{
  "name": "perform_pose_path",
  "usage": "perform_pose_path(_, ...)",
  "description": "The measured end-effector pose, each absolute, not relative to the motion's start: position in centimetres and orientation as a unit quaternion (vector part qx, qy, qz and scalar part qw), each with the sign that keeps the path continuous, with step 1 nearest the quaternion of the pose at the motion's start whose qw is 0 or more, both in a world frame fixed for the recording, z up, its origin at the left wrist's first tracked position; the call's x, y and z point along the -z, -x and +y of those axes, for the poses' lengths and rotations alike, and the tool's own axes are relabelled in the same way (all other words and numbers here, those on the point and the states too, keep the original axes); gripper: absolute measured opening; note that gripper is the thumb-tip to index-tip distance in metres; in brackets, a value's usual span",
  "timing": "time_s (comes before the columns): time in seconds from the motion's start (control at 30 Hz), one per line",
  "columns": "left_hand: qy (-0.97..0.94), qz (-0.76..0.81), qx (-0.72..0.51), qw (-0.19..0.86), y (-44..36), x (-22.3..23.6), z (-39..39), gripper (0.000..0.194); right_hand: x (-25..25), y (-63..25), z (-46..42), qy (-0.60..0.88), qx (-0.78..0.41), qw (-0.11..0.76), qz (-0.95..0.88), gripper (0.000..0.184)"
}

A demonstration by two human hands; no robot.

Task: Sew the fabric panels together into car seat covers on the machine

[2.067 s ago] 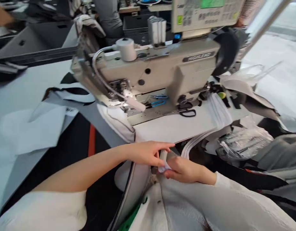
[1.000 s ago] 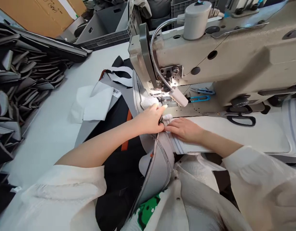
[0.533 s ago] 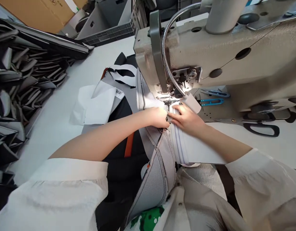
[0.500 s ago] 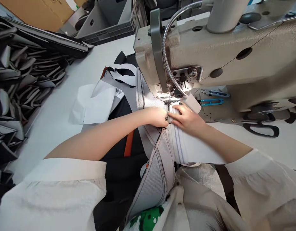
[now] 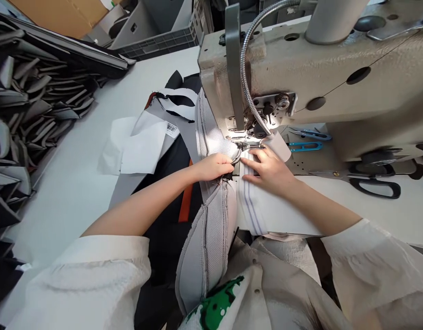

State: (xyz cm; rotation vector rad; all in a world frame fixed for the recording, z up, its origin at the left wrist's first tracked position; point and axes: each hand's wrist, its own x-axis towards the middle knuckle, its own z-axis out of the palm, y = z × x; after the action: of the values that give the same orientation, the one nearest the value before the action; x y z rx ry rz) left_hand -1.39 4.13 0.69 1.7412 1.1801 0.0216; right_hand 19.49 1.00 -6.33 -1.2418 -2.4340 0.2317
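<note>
My left hand (image 5: 216, 167) is closed on the edge of a grey padded fabric piece (image 5: 214, 224), just left of the needle area of a sewing machine (image 5: 259, 68). The piece hangs over the table edge toward my lap and also runs up under the machine's head. My right hand (image 5: 268, 172) lies with fingers spread on a white fabric strip with blue lines (image 5: 252, 201), right beside the presser foot (image 5: 244, 145). Black fabric with an orange strip (image 5: 186, 204) lies under my left forearm. A white sheet (image 5: 142, 149) and a barcode label (image 5: 172, 130) rest on the work.
Blue thread snips (image 5: 305, 146) and black-handled scissors (image 5: 376, 187) lie right of my right hand. Many grey and black padded pieces (image 5: 42, 101) are stacked at the left. A grey crate (image 5: 156, 43) stands behind the table. A flexible metal lamp neck (image 5: 246, 59) curves before the machine.
My left hand has moved slightly left, away from the needle, pulling the padded piece's edge with it. The hanging part has swung left. My right hand stays by the presser foot.
</note>
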Motion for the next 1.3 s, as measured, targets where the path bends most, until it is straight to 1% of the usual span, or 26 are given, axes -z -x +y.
perform_pose_path(0.17,-0.718,0.485,-0.033,0.498,1.4,-0.5,3.9,0.024,5.3,-19.2,0.6,0.451,-0.1,0.163,-0.872,0.069)
perform_pose_path(0.37,-0.723,0.481,-0.041,0.494,1.5,-0.4,4.0,0.024,4.5,-19.0,1.1,0.438,-0.128,0.122,-0.882,0.068)
perform_pose_path(0.5,-0.728,0.476,-0.03,0.493,1.7,-0.4,4.1,0.025,4.6,-18.6,1.0,0.461,-0.113,0.119,-0.872,0.081)
perform_pose_path(0.57,-0.733,0.473,-0.03,0.487,1.7,-0.4,4.1,0.026,4.6,-18.5,0.8,0.464,-0.108,0.119,-0.871,0.083)
perform_pose_path(0.67,-0.757,0.475,-0.022,0.448,1.3,-0.5,4.0,0.026,4.5,-18.2,0.7,0.467,-0.101,0.118,-0.87,0.078)
perform_pose_path(0.8,-0.813,0.464,0.032,0.352,0.5,-0.7,3.7,0.028,4.7,-17.9,0.6,0.473,-0.083,0.139,-0.866,0.077)
perform_pose_path(0.87,-0.848,0.454,0.035,0.27,0.2,-0.6,3.5,0.025,5.0,-17.8,0.5,0.464,-0.081,0.156,-0.868,0.074)
perform_pose_path(1.0,-0.891,0.452,0.033,0.034,0.3,-0.1,2.8,0.027,5.4,-17.9,0.4,0.452,-0.083,0.182,-0.869,0.072)
perform_pose_path(1.07,-0.895,0.441,0.062,-0.025,0.4,0.1,2.4,0.031,5.5,-18.4,0.4,0.453,-0.089,0.199,-0.865,0.069)
perform_pose_path(1.1,-0.896,0.436,0.073,-0.035,0.5,0.0,2.2,0.034,5.6,-18.8,0.5,0.456,-0.092,0.211,-0.86,0.063)
perform_pose_path(1.2,-0.891,0.442,0.098,-0.024,0.4,-0.2,1.9,0.041,5.7,-19.8,0.7,0.489,-0.086,0.248,-0.832,0.033)
perform_pose_path(1.23,-0.888,0.448,0.104,-0.014,0.3,-0.2,1.9,0.042,5.7,-20.0,0.8,0.496,-0.083,0.251,-0.827,0.029)
perform_pose_path(1.3,-0.882,0.458,0.108,0.004,0.2,-0.3,1.9,0.044,5.8,-20.0,0.9,0.492,-0.078,0.235,-0.835,0.029)
